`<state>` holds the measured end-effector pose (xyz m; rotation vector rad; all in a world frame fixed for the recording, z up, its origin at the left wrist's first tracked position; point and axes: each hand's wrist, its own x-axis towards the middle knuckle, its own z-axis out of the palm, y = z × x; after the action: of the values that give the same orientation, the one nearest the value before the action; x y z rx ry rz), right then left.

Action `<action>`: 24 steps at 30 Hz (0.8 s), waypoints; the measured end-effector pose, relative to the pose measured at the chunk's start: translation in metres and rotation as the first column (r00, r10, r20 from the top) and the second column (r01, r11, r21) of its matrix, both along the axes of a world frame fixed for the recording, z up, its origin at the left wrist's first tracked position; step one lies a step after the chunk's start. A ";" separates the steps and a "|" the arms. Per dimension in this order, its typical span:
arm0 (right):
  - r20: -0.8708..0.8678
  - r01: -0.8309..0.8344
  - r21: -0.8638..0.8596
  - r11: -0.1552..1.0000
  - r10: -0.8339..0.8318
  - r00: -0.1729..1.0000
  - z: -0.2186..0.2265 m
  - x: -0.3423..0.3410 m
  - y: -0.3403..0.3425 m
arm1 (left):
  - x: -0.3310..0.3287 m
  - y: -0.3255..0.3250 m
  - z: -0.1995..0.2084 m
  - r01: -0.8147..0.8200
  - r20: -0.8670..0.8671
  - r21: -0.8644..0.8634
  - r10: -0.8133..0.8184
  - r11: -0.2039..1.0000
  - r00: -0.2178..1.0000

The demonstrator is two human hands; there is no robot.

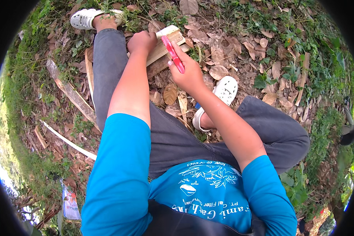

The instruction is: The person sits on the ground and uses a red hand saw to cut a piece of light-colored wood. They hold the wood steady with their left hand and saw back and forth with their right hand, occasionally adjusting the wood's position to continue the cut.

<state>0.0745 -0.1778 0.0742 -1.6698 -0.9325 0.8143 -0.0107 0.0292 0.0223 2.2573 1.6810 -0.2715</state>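
Observation:
My left hand (142, 42) is closed at the far side, knuckles up, at the left side of a pale length of split wood (158, 51). Its fingertips are hidden, but it appears to grip that wood. My right hand (188, 74) is wrapped round a red-handled tool (173, 54), which lies slantwise across the right side of the wood. The handle is long and slim; its blade or working end cannot be made out. Below the pale wood lies a browner board (161, 67) on the ground, between my outstretched left leg and my bent right leg.
Dry leaves (218, 72) and green weeds (281, 78) cover the ground. A barky branch (72, 94) and a thin pale strip (69, 141) lie at the left. A narrow stick (303, 78) rests at the right, and a plastic packet (70, 202) sits at lower left.

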 end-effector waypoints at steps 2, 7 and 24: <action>-0.030 -0.004 0.020 1.000 0.005 1.000 -0.011 0.003 -0.005 | 0.008 -0.010 -0.001 -0.051 0.045 0.076 0.048 0.996 0.998; -0.004 -0.049 0.110 0.993 0.050 0.999 -0.017 0.011 -0.013 | -0.006 -0.042 -0.039 0.008 0.180 0.502 -0.114 0.865 0.977; -0.049 0.006 0.037 0.999 -0.005 0.999 -0.002 0.008 -0.006 | 0.003 -0.009 -0.028 -0.091 0.208 0.209 0.046 0.974 0.977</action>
<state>0.0820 -0.1839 0.0726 -1.6130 -0.9040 0.8253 -0.0081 0.0199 -0.0053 2.2809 1.7485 0.1630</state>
